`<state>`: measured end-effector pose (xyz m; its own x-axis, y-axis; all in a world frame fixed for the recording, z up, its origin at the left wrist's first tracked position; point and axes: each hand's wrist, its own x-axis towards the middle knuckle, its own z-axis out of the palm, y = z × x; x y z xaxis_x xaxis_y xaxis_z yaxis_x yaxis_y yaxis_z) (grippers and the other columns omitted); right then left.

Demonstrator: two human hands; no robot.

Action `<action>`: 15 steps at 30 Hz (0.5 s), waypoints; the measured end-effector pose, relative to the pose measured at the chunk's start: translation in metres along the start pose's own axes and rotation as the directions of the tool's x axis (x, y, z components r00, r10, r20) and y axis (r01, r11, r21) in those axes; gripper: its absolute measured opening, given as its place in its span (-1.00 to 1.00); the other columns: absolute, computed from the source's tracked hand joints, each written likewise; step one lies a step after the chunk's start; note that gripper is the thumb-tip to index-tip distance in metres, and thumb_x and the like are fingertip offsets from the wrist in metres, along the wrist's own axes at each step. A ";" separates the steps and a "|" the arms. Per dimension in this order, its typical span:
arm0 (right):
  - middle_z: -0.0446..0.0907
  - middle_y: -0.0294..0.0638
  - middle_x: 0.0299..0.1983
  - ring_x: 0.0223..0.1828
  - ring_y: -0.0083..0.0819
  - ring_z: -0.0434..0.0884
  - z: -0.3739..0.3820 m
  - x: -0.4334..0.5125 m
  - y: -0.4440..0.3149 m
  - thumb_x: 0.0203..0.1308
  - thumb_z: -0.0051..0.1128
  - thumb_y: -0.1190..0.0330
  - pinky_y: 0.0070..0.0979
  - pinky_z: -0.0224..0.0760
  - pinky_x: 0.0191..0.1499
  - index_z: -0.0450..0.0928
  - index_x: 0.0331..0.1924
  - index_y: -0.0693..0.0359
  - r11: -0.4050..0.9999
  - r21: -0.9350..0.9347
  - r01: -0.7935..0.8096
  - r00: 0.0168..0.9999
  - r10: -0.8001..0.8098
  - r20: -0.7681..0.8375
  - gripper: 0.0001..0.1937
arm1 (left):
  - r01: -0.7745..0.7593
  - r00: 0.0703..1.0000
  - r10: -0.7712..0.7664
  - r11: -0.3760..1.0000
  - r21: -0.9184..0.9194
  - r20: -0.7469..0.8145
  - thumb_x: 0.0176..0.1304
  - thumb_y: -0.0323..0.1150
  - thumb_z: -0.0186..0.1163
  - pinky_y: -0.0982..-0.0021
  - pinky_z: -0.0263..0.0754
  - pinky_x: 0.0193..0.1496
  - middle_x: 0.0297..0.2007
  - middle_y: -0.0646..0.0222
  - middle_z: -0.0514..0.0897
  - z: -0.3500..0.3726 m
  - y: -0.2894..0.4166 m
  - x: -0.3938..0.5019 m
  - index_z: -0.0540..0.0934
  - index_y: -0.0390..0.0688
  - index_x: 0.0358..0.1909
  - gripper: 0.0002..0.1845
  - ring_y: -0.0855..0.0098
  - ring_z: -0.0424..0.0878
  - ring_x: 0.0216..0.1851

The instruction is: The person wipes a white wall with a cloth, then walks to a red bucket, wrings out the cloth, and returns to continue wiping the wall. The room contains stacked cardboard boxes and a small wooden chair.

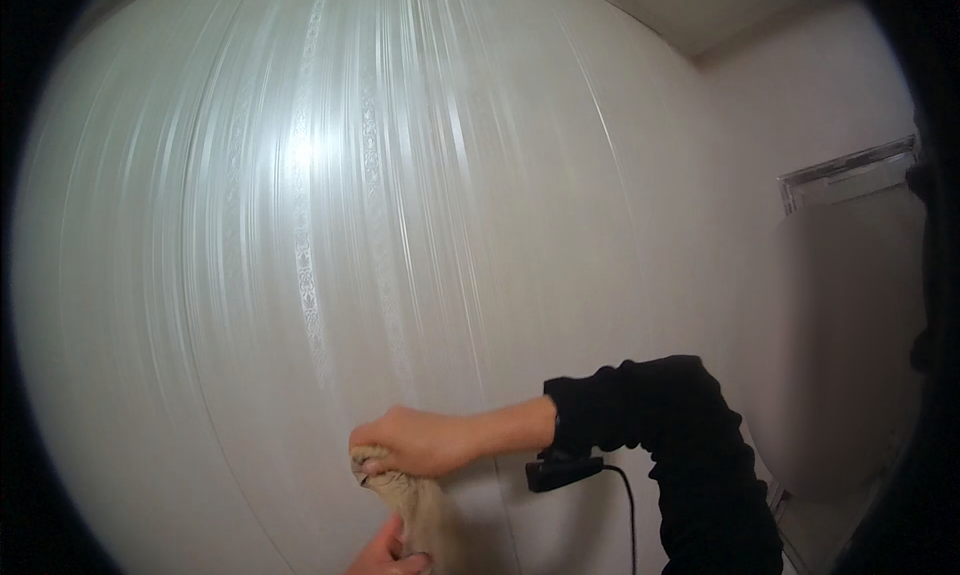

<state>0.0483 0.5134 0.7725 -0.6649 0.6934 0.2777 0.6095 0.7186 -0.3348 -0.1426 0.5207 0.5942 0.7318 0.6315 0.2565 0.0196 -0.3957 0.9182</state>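
My right hand (pixel 420 441) is closed around the bunched upper end of a tan cloth (pixel 409 492), in front of a wall covered in pale striped wallpaper (pixel 525 275). Lower down, at the bottom edge of the view, my left hand (pixel 391 551) grips the same cloth by its left side. The cloth hangs between the two hands, and its lower part runs out of the picture. Whether it touches the wall cannot be told.
A black device (pixel 564 473) with a cable (pixel 630 515) hangs under my right forearm's black sleeve (pixel 637 402). At right, a door frame (pixel 847 161) stands in the side wall, partly covered by a large blurred patch. The ceiling (pixel 720 8) meets the walls above.
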 end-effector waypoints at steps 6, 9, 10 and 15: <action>0.46 0.03 0.20 0.13 0.04 0.51 0.041 -0.034 -0.016 0.16 0.25 0.29 -0.14 0.50 -0.05 0.58 -0.11 0.18 0.744 -0.395 0.539 0.782 -0.617 -0.094 -0.75 | -0.376 0.821 0.566 0.631 0.679 -0.072 0.39 -0.32 0.17 0.25 0.53 0.16 0.01 0.21 0.66 0.013 0.006 -0.005 0.46 -0.25 0.21 -0.59 0.29 0.61 0.08; 0.48 -0.01 0.23 0.19 0.08 0.47 0.059 -0.054 -0.012 0.14 0.22 0.29 0.00 0.40 0.09 0.62 0.00 0.11 0.535 -0.614 0.580 0.610 -0.785 -0.108 -0.68 | -0.287 0.942 0.103 0.742 -0.606 -0.320 0.43 -0.33 0.10 0.20 0.49 0.24 0.14 0.22 0.59 0.008 -0.001 -0.007 0.42 -0.25 0.25 -0.58 0.24 0.55 0.17; 0.52 -0.03 0.22 0.20 0.09 0.47 0.060 -0.056 -0.007 0.13 0.20 0.29 0.06 0.34 0.15 0.64 0.05 0.09 0.461 -0.694 0.552 0.547 -0.829 -0.116 -0.64 | -0.335 0.931 0.199 0.799 -0.500 -0.306 0.43 -0.30 0.09 0.19 0.46 0.27 0.18 0.21 0.56 0.008 -0.004 -0.007 0.40 -0.26 0.28 -0.56 0.23 0.53 0.20; 0.43 0.02 0.25 0.18 0.09 0.44 0.041 -0.042 0.026 0.14 0.25 0.34 -0.01 0.42 0.09 0.51 0.11 0.10 0.463 -0.503 0.730 0.528 -0.849 -0.016 -0.59 | -0.201 0.968 0.248 0.663 -0.721 -0.042 0.40 -0.06 0.15 0.14 0.29 0.40 0.33 0.22 0.44 0.011 -0.001 0.004 0.26 -0.26 0.41 -0.31 0.25 0.41 0.33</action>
<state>0.0750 0.5007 0.7153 -0.8616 -0.2436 0.4453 0.0139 0.8656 0.5005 -0.1322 0.5158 0.5904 0.6846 0.5407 0.4888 -0.6256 0.0917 0.7747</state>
